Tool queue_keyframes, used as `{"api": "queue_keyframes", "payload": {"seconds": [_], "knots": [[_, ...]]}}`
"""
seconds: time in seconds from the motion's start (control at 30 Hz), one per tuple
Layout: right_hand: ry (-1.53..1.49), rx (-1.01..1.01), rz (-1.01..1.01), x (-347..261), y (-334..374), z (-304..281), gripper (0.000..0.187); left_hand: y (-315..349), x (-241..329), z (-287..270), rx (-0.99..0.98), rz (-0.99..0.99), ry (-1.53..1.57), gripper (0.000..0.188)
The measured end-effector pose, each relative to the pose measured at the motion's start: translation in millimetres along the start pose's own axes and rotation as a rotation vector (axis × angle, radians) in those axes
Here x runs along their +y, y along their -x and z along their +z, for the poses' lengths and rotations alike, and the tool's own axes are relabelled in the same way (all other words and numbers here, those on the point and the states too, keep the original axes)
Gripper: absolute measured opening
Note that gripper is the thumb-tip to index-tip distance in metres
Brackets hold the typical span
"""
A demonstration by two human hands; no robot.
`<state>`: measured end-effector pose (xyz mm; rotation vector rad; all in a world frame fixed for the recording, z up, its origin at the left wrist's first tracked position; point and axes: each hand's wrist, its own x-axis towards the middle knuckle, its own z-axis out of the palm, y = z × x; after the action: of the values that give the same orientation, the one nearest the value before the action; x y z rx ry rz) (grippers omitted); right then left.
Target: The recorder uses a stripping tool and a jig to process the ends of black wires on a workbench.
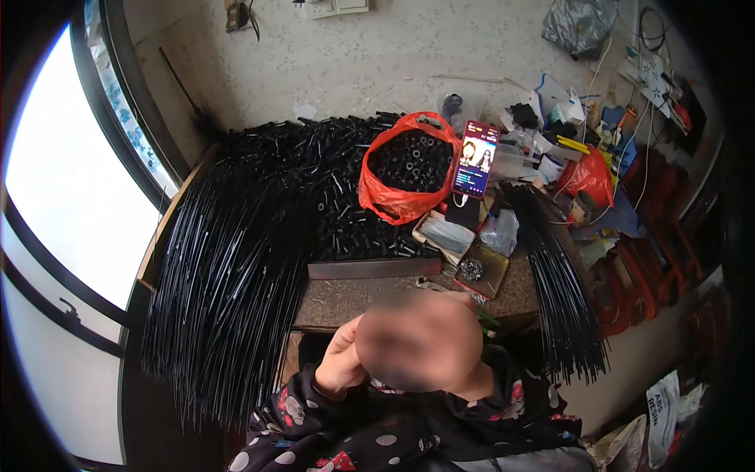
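On the bench (346, 295), beyond left hand (342, 358) and right hand (454, 346), grip too blurred to judge: small metal parts (471, 270) in shallow tray (495, 274), probably light, hard, slippery, best pinched by edges.

The left hand (340, 360) and the right hand (460, 358) were positioned close together at the front edge of the desk (338, 302); blur obscured the grip. Short black tubular parts (338, 189) lay heaped behind a flat strip (373, 269). A red plastic bag (395, 206) contained black parts. A lit phone (476, 161) stood beside it. Black rods (224, 275) overhung the desk at left.
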<state>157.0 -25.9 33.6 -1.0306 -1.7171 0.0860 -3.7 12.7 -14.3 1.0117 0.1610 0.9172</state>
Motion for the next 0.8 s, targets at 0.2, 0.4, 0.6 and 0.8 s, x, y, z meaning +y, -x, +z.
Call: {"api": "queue_keyframes", "payload": {"seconds": [0.2,0.4,0.6,0.8], "knots": [[0.43,-0.05,-0.251,-5,-7,-3,0.026,-8,-6,8,0.153,0.16,-0.187,0.029],[-0.074,-0.337,-0.082,21,14,-12,0.014,-10,-5,7,0.045,0.312,-0.701,0.014],[0.678,-0.398,0.326,110,100,-26,0.043,-9,18,-16,0.181,0.248,-0.488,0.038],[0.111,-0.485,0.77,123,133,-9,0.037,-21,6,-9,-0.024,0.053,-0.574,0.03]]}}
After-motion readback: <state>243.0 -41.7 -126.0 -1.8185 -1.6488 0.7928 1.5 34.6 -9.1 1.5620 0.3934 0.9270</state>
